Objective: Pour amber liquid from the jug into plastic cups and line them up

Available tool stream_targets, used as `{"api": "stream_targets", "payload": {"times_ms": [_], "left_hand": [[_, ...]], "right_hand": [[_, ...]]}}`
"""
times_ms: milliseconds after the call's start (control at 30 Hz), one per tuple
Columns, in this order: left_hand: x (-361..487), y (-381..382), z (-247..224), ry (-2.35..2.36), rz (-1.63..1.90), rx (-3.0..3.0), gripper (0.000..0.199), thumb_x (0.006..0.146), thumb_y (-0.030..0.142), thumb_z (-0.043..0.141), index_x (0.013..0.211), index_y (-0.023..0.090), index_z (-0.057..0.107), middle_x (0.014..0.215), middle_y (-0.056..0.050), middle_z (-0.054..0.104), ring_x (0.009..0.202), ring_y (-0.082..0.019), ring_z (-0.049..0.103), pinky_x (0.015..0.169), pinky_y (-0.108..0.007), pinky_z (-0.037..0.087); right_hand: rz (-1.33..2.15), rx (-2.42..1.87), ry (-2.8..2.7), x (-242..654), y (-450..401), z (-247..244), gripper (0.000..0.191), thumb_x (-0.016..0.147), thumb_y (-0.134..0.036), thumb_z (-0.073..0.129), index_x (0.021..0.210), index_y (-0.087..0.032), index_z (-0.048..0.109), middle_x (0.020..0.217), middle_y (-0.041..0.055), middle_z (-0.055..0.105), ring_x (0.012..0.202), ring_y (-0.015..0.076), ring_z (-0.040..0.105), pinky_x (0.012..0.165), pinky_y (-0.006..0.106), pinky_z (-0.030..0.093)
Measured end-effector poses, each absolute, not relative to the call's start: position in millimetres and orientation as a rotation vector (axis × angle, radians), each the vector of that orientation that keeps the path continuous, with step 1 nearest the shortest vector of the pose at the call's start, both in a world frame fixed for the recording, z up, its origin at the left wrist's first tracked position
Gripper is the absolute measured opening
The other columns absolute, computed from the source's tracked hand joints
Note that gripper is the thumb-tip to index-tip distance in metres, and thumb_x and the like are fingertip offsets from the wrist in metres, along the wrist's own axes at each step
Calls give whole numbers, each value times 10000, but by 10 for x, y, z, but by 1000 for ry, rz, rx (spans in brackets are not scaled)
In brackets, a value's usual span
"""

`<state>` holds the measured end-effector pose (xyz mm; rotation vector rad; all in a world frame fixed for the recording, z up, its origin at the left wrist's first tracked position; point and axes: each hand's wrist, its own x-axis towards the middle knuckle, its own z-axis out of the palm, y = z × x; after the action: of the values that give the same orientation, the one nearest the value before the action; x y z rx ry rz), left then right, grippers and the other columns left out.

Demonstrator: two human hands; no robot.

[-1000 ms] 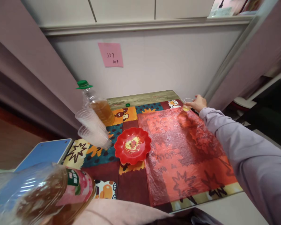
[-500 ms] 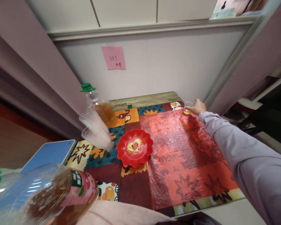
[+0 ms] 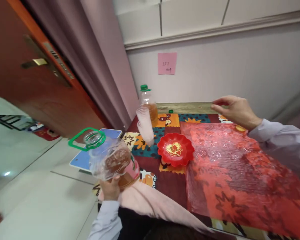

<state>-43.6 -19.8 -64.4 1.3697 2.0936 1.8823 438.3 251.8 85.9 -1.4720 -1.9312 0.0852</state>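
My left hand [image 3: 111, 188] grips a large clear plastic drink jug [image 3: 123, 166] with a pink label and a green carrying handle. The jug leans, its uncapped mouth pointing up and left, and brown liquid lies inside. My right hand [image 3: 236, 110] hovers over the far right of the table, thumb and fingers curved a little apart with nothing visible between them. Below its wrist shows a small amber-yellow patch [image 3: 240, 128], partly hidden. Two stacks of clear plastic cups [image 3: 145, 125] lean beside a second jug [image 3: 152, 111] with a green top.
A red scalloped plate [image 3: 176, 160] sits mid-table, left of a translucent red sheet [image 3: 215, 173] spread over the patterned cloth. A small green cap [image 3: 171, 111] lies at the back. Left are a blue board [image 3: 81, 160], a curtain [image 3: 102, 50] and a brown door [image 3: 40, 90].
My view has swung left. My right hand has come away from the clear cup it was touching at the table's far right. The jug in my left hand stands more upright.
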Motion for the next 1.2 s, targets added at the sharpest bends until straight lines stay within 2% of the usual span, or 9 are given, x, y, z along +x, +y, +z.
{"api": "stream_targets", "payload": {"times_ms": [67, 133, 300, 467, 567, 700, 933, 1100, 1200], "left_hand": [[-478, -205, -722, 2076, 1917, 1326, 886, 669, 814, 790, 1280, 183, 674, 1166, -146, 759, 1149, -355, 712, 989, -494, 593], [-498, -197, -787, 2053, 1935, 1291, 986, 597, 885, 765, 1276, 177, 672, 1113, -150, 771, 1134, -372, 723, 1003, -504, 584], [-522, -204, -892, 2018, 1940, 1252, 1050, 582, 918, 744, 1304, 159, 662, 1084, -157, 771, 1119, -371, 737, 1028, -507, 565], [-544, -221, -979, 1985, 1952, 1213, 982, 590, 863, 799, 1242, 135, 697, 979, -142, 776, 1028, -347, 752, 1028, -515, 556], [-544, -212, -1006, 1965, 1982, 1215, 1013, 567, 874, 806, 1255, 140, 689, 1035, -150, 780, 1044, -342, 750, 1023, -502, 560], [-521, -209, -1005, 1913, 2035, 1222, 1075, 562, 863, 823, 1340, 143, 649, 1188, -184, 760, 1170, -359, 721, 1045, -474, 558], [-491, -220, -1025, 1850, 2014, 1182, 1064, 574, 840, 838, 1342, 131, 642, 1205, -190, 762, 1155, -363, 735, 1065, -496, 553], [-484, -210, -1018, 1822, 2019, 1225, 1070, 599, 836, 829, 1385, 142, 619, 1256, -198, 752, 1223, -369, 714, 1074, -495, 550], [-493, -209, -1030, 1869, 2019, 1222, 1025, 587, 853, 820, 1312, 147, 658, 1218, -191, 763, 1180, -365, 727, 1078, -506, 544]], "right_hand": [[79, -1256, -2054, 3901, 2332, 971, 120, 905, -349, 750, 936, -262, 827, 943, 54, 806, 893, 247, 733, 883, 392, 527], [103, -1073, -2174, 3429, 2169, 1031, 118, 927, -355, 727, 907, -292, 825, 893, 27, 793, 826, 236, 725, 837, 387, 538], [155, -823, -2410, 2462, 1917, 1014, 144, 972, -305, 686, 980, -281, 828, 1005, 39, 794, 866, 236, 735, 820, 372, 549], [135, -916, -2600, 1927, 1873, 905, 260, 961, -272, 732, 1211, -224, 788, 1249, 107, 751, 1081, 281, 743, 914, 376, 565], [104, -966, -2689, 1785, 1901, 844, 286, 991, -240, 684, 1261, -206, 774, 1345, 120, 726, 1153, 276, 731, 951, 352, 552], [98, -958, -2733, 1711, 1940, 781, 258, 1029, -191, 590, 1151, -191, 818, 1214, 121, 788, 1089, 267, 751, 885, 323, 538], [128, -859, -2711, 1719, 2033, 700, 224, 1013, -176, 607, 1058, -161, 826, 1094, 126, 813, 991, 235, 746, 862, 302, 504], [150, -779, -2618, 1763, 2075, 637, 147, 961, -150, 655, 949, -151, 802, 982, 108, 789, 890, 212, 712, 816, 300, 491], [163, -760, -2534, 1785, 2076, 574, 94, 928, -141, 688, 899, -159, 776, 917, 79, 762, 842, 191, 683, 795, 289, 484]]}}
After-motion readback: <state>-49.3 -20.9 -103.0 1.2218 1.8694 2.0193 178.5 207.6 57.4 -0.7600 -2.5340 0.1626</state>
